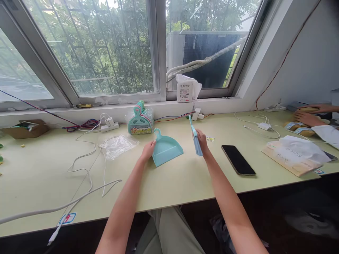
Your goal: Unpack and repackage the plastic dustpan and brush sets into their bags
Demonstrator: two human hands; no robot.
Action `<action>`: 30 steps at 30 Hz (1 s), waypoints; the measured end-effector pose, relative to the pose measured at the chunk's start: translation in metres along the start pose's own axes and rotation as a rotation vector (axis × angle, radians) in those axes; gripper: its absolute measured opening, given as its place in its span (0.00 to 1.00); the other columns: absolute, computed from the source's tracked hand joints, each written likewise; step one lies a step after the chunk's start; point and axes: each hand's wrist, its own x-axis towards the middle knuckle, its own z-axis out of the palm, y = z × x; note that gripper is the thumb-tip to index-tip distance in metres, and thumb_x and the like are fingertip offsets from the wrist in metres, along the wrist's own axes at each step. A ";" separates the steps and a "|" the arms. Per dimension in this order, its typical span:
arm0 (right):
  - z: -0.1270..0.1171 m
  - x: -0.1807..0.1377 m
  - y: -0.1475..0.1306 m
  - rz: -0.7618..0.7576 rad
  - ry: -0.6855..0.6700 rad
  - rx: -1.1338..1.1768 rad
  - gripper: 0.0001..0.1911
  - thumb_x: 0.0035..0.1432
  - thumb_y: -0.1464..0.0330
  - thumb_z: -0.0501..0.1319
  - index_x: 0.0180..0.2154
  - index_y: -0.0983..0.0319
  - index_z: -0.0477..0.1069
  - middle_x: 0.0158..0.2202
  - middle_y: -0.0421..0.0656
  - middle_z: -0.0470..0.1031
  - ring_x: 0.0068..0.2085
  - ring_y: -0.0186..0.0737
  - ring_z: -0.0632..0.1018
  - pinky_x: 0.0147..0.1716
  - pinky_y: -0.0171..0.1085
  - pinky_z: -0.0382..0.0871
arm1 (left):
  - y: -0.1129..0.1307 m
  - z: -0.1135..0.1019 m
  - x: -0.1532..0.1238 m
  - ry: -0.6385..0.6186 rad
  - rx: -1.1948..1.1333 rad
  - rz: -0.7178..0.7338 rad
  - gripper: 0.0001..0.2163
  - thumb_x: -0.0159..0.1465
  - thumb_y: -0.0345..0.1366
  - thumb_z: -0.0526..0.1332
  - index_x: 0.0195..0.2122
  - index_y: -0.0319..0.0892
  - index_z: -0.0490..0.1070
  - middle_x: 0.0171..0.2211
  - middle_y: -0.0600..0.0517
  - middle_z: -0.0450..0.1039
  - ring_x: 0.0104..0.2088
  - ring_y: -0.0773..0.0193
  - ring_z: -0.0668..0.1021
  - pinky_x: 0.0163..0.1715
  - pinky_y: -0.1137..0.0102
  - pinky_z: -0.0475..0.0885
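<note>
My left hand (148,150) grips a light teal dustpan (166,148) at its left side, near the looped handle. The dustpan's wide edge faces toward me and to the right. In my right hand (202,141) is a small hand brush (196,139) of matching colour, held edge-on with its bluish bristles pointing down. The brush and the dustpan are apart. Beyond them stands a row of packed dustpan-and-brush sets (140,121) in clear wrapping. A crumpled clear plastic bag (118,145) lies left of my left hand.
A black phone (238,159) and a tissue pack (295,155) lie on the right of the table (169,190). White cables (87,173) run across the left, near a cardboard box (28,129). Another person's hands (308,114) are at far right. A white package (187,89) stands on the windowsill.
</note>
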 end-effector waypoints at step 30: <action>0.011 -0.015 0.022 0.167 -0.316 -0.625 0.16 0.52 0.55 0.58 0.34 0.59 0.73 0.41 0.47 0.74 0.46 0.48 0.71 0.45 0.43 0.58 | 0.009 -0.022 -0.009 0.102 0.351 0.037 0.13 0.63 0.45 0.53 0.37 0.46 0.74 0.36 0.52 0.75 0.36 0.62 0.75 0.31 0.70 0.64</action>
